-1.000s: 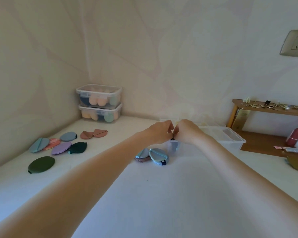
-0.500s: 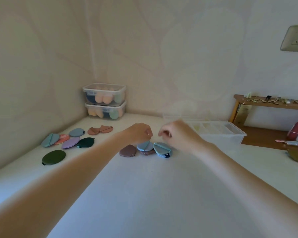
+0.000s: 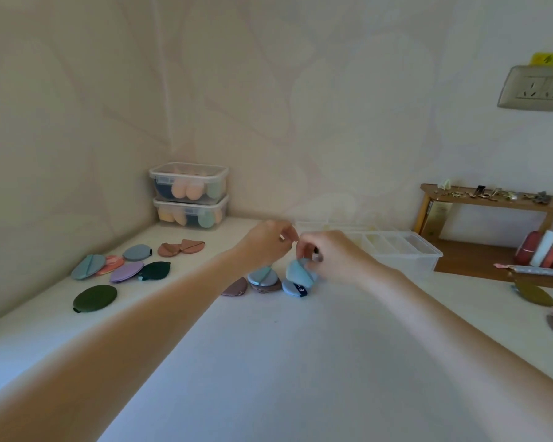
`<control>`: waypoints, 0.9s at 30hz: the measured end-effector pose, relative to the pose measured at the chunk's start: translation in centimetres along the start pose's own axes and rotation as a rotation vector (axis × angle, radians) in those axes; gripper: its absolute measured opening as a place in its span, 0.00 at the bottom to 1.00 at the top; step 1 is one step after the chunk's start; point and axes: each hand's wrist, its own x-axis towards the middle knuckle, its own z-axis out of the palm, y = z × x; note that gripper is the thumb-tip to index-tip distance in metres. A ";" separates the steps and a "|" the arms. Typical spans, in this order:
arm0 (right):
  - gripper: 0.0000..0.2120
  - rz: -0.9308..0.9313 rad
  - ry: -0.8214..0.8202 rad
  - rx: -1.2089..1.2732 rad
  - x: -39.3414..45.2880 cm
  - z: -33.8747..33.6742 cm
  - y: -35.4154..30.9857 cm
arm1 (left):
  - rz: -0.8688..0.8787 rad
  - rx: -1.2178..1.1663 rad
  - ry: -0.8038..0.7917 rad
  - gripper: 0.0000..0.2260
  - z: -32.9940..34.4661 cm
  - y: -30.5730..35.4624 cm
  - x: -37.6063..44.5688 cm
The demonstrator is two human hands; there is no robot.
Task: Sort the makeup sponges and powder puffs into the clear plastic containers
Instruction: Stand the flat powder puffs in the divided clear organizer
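Right hand (image 3: 324, 255) pinches a blue puff (image 3: 297, 272); left hand (image 3: 265, 244) curled, grasp unclear; two sponge containers (image 3: 189, 196) filled, many puffs unsorted.

- Light is soft, diffuse, warm; moderately dim, no hard highlights or glare.
- Table (image 3: 300, 362) top reads brightest around 5–6 o'clock; walls at 10–12 o'clock look duller, grey-beige.
- Shadows are faint: thin soft ones under the forearms and puffs, source direction cannot be told.
- Whole frame is soft, low detail; both hands near centre are slightly motion-blurred.
- Strong wide-angle distortion: forearms stretch toward 7 and 4 o'clock, wall socket (image 3: 537, 87) at 2 o'clock looks skewed.
- Shelf clutter at 3 o'clock is too smeared to resolve.
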 end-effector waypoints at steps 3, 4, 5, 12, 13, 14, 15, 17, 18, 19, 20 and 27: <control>0.07 0.086 0.141 0.170 0.5 -3.1 1.5 | 0.058 -0.022 0.018 0.13 0.8 0.9 0.9; 0.07 0.141 0.188 0.198 0.7 -3.8 2.2 | 0.078 -0.023 0.013 0.13 1.1 1.1 1.3; 0.07 0.199 0.226 0.234 0.9 -4.3 2.9 | 0.096 -0.030 0.001 0.13 1.4 1.2 1.5; 0.08 0.380 0.362 0.259 1.2 -3.1 6.0 | 0.163 -0.004 -0.126 0.14 2.6 2.2 2.6; 0.08 0.369 0.359 0.197 1.3 -2.7 6.0 | 0.170 0.025 -0.153 0.15 2.7 2.2 2.7; 0.07 0.355 0.341 0.127 1.5 -2.2 6.0 | 0.171 0.045 -0.175 0.15 2.7 2.3 2.6; 0.07 0.337 0.320 0.059 1.7 -1.8 5.8 | 0.169 0.058 -0.187 0.15 2.8 2.3 2.6; 0.07 0.308 0.296 -0.057 2.1 -1.1 5.3 | 0.162 0.084 -0.194 0.14 2.8 2.3 2.4; 0.06 0.298 0.298 -0.094 2.3 -0.9 5.1 | 0.160 0.092 -0.190 0.14 2.8 2.3 2.4; 0.05 0.298 0.299 -0.108 2.5 -0.7 4.9 | 0.160 0.100 -0.184 0.14 2.8 2.3 2.3; 0.06 0.313 0.289 -0.107 2.7 -0.6 4.7 | 0.162 0.105 -0.181 0.14 2.7 2.2 2.3; 0.13 0.359 0.125 -0.205 2.7 -0.4 4.2 | 0.168 0.121 -0.189 0.14 2.9 1.9 2.3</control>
